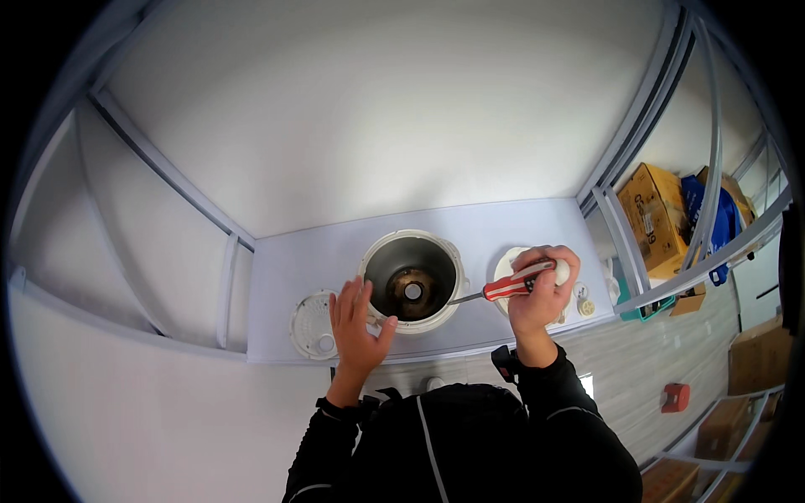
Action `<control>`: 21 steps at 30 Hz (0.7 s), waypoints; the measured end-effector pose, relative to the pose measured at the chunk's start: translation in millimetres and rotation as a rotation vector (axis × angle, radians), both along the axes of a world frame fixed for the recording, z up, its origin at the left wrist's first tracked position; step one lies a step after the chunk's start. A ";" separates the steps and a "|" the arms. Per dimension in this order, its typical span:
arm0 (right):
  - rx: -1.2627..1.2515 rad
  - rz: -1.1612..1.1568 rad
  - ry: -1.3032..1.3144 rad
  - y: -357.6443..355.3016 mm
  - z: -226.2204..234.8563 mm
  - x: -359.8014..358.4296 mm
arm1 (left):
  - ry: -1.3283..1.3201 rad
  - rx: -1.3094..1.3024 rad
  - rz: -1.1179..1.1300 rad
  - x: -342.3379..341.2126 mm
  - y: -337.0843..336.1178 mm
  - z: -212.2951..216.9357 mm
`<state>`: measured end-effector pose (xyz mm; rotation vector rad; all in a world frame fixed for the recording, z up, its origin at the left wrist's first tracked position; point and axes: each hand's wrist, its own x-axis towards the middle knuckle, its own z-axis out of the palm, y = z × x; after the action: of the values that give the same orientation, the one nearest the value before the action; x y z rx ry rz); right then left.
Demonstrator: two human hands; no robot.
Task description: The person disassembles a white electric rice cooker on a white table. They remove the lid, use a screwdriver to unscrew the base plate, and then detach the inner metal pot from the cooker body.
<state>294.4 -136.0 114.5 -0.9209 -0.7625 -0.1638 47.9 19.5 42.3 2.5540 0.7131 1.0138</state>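
A white rice cooker body (423,320) stands with its top open on the table. Its dark inside is stained brown around a round hole at the bottom. My right hand (537,302) grips a screwdriver (503,287) with a red, white and black handle. The metal shaft points left, and its tip is at the cooker's right rim. My left hand (356,335) is open at the cooker's left side, fingers stretched out and thumb near the rim. Left of that hand lies a round white perforated plate (310,323). A white round part (505,267) lies partly hidden under my right hand.
The pale table (277,260) runs along a white wall. Small round parts (585,307) lie near its right end. Beyond stand cardboard boxes (650,220), a blue bag (719,226) and a teal bin (658,308). A red stool (675,397) is on the floor, near shelves with boxes.
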 end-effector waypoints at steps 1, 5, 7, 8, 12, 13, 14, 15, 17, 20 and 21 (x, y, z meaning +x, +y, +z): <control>-0.016 0.020 -0.005 3.7 -1.5 -1.8 | 0.007 -0.058 -0.014 -2.2 6.9 -3.8; -0.090 0.084 -0.030 7.7 -6.2 -7.7 | 0.006 -0.264 -0.112 -10.1 14.5 -2.6; -0.109 0.085 -0.022 10.6 -6.7 -8.7 | 0.026 -0.230 -0.100 -13.2 18.9 -2.9; -0.111 0.086 -0.023 11.5 -5.8 -9.1 | 0.037 -0.216 -0.093 -15.3 19.3 -3.8; -0.125 0.063 -0.046 14.9 -5.7 -7.4 | 0.056 -0.175 0.026 -10.6 7.3 -7.0; -0.132 0.050 -0.056 16.3 -8.2 -6.5 | 0.085 -0.115 0.074 -7.6 -0.8 -3.9; -0.107 0.011 -0.074 19.4 -12.9 -5.5 | 0.114 -0.056 0.123 -5.5 -6.9 -2.8; -0.083 -0.028 -0.090 23.0 -17.4 -5.0 | 0.088 -0.042 0.129 -4.5 -10.5 -3.6; -0.071 -0.082 -0.134 27.7 -23.9 -2.9 | 0.035 -0.016 0.141 -4.7 -15.3 -5.7; -0.094 -0.084 -0.151 33.1 -28.1 -1.9 | -0.036 -0.037 -0.003 -22.6 -5.8 -22.6; -0.083 -0.051 -0.112 36.4 -30.3 -2.2 | -0.054 -0.026 -0.041 -26.6 -3.7 -25.4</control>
<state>292.2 -99.6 84.2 -1.0165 -0.8548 -0.2316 21.3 15.8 16.9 2.4987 0.6526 1.0491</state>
